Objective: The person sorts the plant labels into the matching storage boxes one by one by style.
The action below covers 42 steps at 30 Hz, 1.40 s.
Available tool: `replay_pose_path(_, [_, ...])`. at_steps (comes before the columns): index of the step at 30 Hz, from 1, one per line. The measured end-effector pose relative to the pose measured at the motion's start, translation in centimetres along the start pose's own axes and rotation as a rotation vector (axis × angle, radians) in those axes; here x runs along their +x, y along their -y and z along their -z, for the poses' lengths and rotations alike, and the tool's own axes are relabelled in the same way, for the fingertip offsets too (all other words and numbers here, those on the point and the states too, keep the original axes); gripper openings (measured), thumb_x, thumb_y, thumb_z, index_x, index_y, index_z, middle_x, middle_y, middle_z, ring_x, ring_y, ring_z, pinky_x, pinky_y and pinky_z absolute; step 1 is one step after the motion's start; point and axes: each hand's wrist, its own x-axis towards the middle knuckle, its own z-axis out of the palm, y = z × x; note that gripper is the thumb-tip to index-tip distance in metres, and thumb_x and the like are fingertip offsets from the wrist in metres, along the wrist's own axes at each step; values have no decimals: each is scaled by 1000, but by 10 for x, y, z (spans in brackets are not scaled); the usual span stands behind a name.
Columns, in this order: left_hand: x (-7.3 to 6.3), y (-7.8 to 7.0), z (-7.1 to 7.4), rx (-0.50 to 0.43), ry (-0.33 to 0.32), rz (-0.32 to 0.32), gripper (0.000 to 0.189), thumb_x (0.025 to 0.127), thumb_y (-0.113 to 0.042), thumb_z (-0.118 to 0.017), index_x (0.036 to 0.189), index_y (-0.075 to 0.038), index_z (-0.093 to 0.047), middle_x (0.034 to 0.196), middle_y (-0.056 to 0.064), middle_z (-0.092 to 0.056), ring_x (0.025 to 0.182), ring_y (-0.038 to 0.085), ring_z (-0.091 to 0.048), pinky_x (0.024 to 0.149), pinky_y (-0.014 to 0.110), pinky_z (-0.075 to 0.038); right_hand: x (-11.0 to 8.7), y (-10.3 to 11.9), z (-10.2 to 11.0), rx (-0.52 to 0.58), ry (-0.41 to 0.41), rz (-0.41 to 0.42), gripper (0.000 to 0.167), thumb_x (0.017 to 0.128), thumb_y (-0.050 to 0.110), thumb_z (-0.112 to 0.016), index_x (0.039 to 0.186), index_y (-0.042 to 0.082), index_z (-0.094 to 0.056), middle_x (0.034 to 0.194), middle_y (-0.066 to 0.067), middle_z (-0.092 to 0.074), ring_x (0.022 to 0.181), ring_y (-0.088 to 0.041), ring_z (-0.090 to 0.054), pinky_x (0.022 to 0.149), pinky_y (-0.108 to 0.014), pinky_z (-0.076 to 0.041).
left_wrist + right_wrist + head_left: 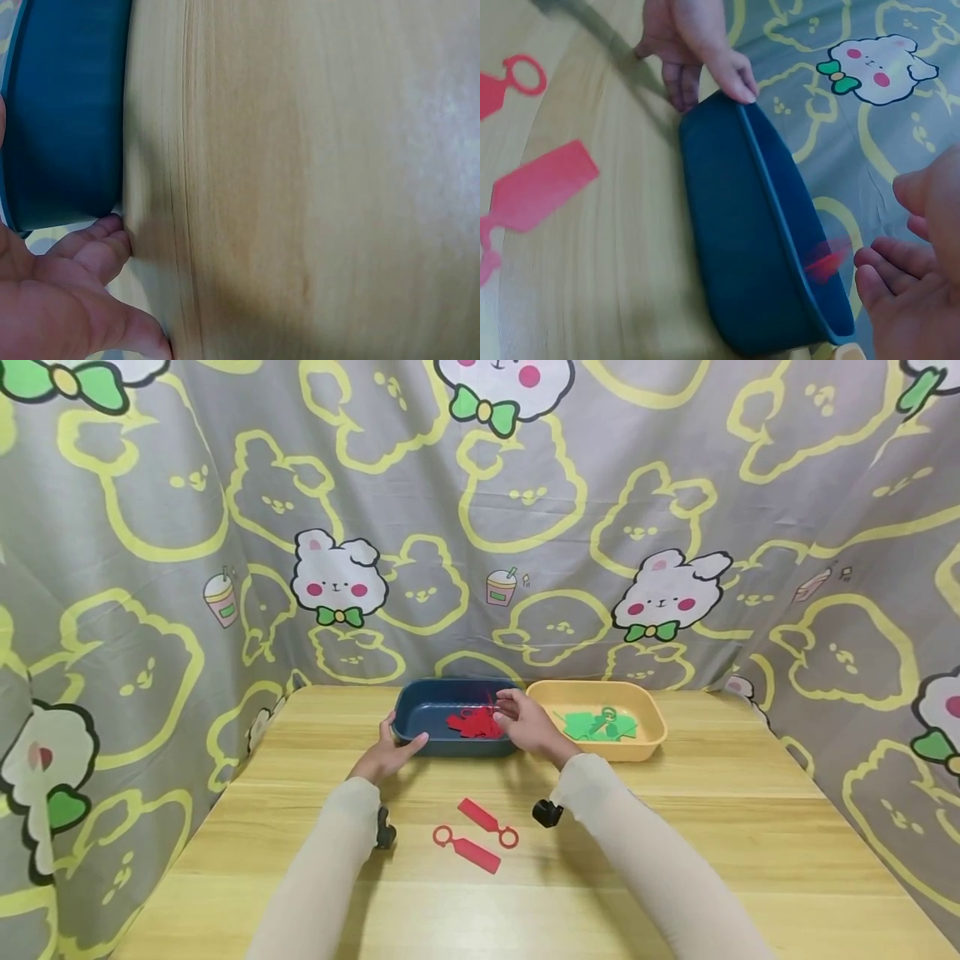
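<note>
A dark blue plastic bin [420,747] stands on the table with a pile of flat red tags [474,723] inside. My left hand [386,756] holds its left end at the near corner, fingers and thumb around the wall, as the right wrist view also shows. Over the bin's right end is my right hand [528,722], its fingers loosely extended. A blurred red tag [826,264] lies just off those fingertips, inside the rim. Two red tags with ring ends, an upper one [480,815] and a lower one [476,856], lie on the table between my forearms.
A yellow bin [648,739] holding flat green tags [600,725] sits right beside the blue bin. A patterned curtain [555,568] hangs behind the wooden table [712,827]. Black wrist cameras show below both hands.
</note>
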Motion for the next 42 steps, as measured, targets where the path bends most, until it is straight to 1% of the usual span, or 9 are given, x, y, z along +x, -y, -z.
replay_pose_path(3, [0,-1,-1,5,3,-4,98,90,-62,-55,152,-24,11,143,38,-35,129,51,-37,108,54,-27,-3,-3,1,-1,16,-14,43,100,12,-54,140,1,-41,140,-19,-49,129,-31,-47,102,-43,-41])
replay_pose_path(8, [0,0,-2,15,3,-4,100,88,-65,-54,153,-24,11,142,39,-34,128,52,-38,108,53,-28,-8,-10,0,-97,45,33,22,97,10,-59,116,-1,-58,104,-11,-65,100,-30,-64,84,-38,-51])
replay_pose_path(11, [1,0,-2,28,3,4,102,87,-68,-53,152,-24,11,142,40,-34,127,52,-39,107,54,-28,-12,-14,-2,-184,143,87,12,95,10,-61,102,1,-63,86,-5,-65,83,-26,-66,74,-33,-51])
replay_pose_path(14, [0,-1,0,26,6,17,103,87,-69,-52,152,-23,12,144,40,-31,128,53,-37,107,56,-27,-17,-15,-6,-302,266,126,8,94,12,-63,95,5,-66,82,0,-65,76,-16,-64,72,-30,-51])
replay_pose_path(17, [-1,-3,1,15,6,20,103,87,-70,-52,153,-23,12,146,39,-28,130,53,-33,108,57,-25,-22,-15,-13,-397,368,119,5,93,14,-66,91,9,-67,80,4,-65,74,-10,-60,72,-29,-51])
replay_pose_path(20, [-1,-3,2,9,7,17,103,87,-69,-53,152,-23,12,146,38,-28,131,53,-33,108,57,-24,-27,-16,-25,-477,422,100,7,91,18,-69,87,13,-66,74,6,-61,69,-9,-55,67,-27,-48])
replay_pose_path(28, [0,-1,0,-15,13,16,99,89,-64,-54,152,-24,12,148,35,-29,131,52,-33,109,56,-25,-45,-26,-51,-644,455,56,37,76,42,-82,84,15,-59,73,6,-55,68,-11,-51,64,-25,-44])
replay_pose_path(35, [1,0,0,1,16,10,105,85,-72,-53,152,-24,13,148,34,-29,130,53,-35,108,56,-26,-47,-27,-57,-699,453,157,18,83,23,-78,79,14,-63,72,9,-55,66,-7,-52,67,-23,-45])
replay_pose_path(42, [1,0,0,-2,17,10,101,88,-67,-53,152,-23,13,149,35,-28,132,53,-31,109,57,-24,-48,-23,-59,-686,499,137,14,87,16,-73,80,14,-60,72,7,-53,68,-10,-50,65,-23,-44])
